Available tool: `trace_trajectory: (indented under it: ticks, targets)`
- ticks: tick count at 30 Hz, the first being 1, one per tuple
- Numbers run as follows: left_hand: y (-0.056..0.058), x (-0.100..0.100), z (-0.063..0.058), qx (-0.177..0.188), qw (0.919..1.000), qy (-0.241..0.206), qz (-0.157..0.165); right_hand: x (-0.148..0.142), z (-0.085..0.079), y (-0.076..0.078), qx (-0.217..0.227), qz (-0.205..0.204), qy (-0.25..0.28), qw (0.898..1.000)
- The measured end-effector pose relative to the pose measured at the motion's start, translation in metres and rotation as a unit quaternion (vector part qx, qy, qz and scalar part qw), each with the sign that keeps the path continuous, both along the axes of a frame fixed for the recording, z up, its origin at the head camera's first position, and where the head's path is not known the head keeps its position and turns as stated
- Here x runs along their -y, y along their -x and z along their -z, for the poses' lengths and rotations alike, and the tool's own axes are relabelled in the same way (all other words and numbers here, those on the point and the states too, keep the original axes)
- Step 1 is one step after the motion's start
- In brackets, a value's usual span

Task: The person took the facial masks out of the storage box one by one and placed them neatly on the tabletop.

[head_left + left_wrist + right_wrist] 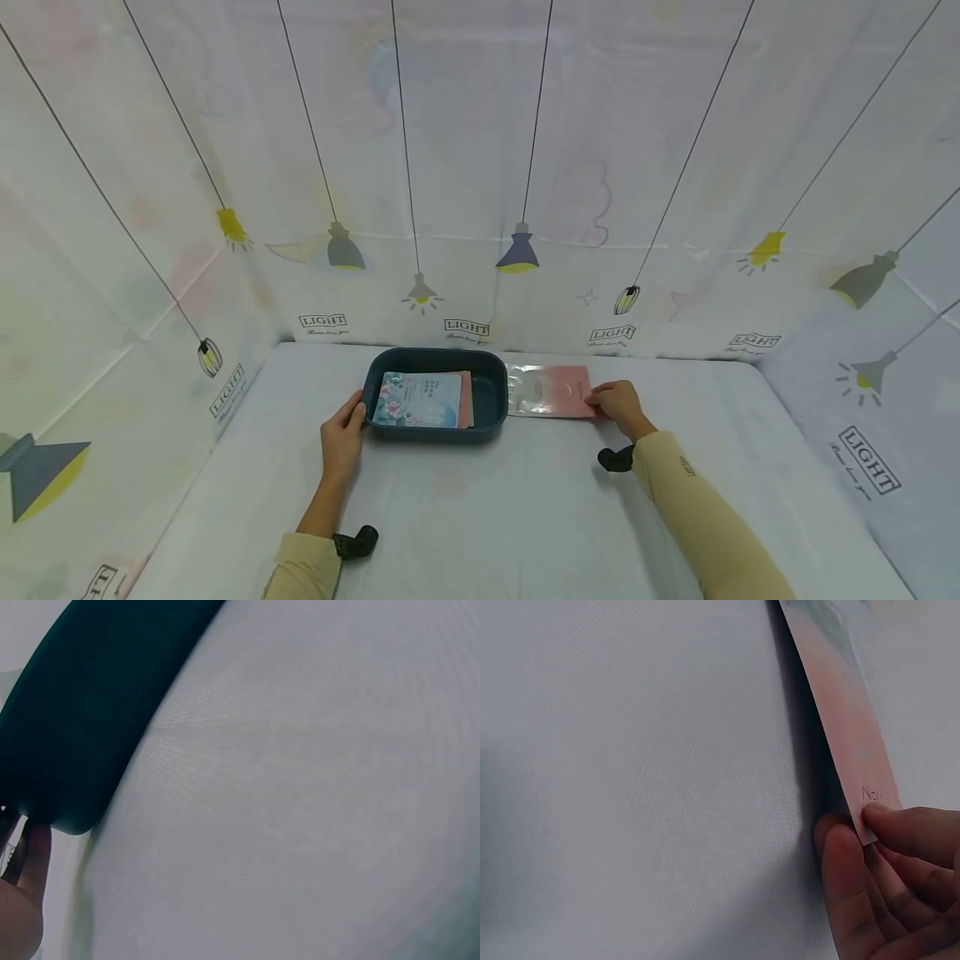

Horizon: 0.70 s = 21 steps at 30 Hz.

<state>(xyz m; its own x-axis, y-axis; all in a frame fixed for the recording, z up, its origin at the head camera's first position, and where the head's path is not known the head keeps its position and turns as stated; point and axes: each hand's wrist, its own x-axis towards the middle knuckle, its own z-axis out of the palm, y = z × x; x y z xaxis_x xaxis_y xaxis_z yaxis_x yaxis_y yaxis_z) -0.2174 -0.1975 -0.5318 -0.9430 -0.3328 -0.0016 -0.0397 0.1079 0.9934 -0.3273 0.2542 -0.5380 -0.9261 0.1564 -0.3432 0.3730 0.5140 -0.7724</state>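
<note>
A dark blue-green plastic bin [491, 417] stands near the back of the table. Flat sachets lie in it, a light blue floral sachet [420, 398] on top of a pink one [466, 400]. My left hand [343, 437] touches the bin's left end with its fingers, and the left wrist view shows fingertips against that end wall. Just right of the bin is a flat, shiny pink and silver sachet [551, 390]. Thumb and fingers of my right hand [618, 407] pinch its right end. Its near long edge stands off the white cloth in the right wrist view.
A white cloth [480, 517] covers the table. Behind it hangs a pale curtain [465, 167] printed with lamps, which also runs along both sides. Each wrist wears a black camera mount, one left [357, 543] and one right [617, 459].
</note>
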Motion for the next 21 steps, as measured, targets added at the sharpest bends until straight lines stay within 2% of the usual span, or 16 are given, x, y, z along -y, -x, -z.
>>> trace_trajectory:
  ticks: [2, 4, 9, 13, 21]
  targets:
    - [-0.004, -0.002, -0.008, 0.000, 1.0000, -0.004, 0.002, 0.000, -0.001, -0.001, 0.004, 0.002, 0.001, 1.000]
    - [-0.003, -0.002, -0.008, -0.003, 1.0000, -0.006, 0.002, 0.000, -0.002, -0.001, 0.005, 0.006, 0.005, 1.000]
    - [0.006, 0.004, 0.008, -0.008, 0.9998, -0.017, 0.000, -0.003, -0.004, -0.001, 0.006, 0.011, 0.016, 1.000]
    - [0.013, 0.007, 0.021, -0.022, 0.9997, -0.004, -0.005, -0.006, -0.005, -0.001, 0.008, 0.011, 0.017, 1.000]
    - [0.012, 0.006, 0.026, -0.037, 0.9992, 0.006, -0.011, -0.008, -0.011, 0.001, 0.021, 0.029, 0.016, 0.999]
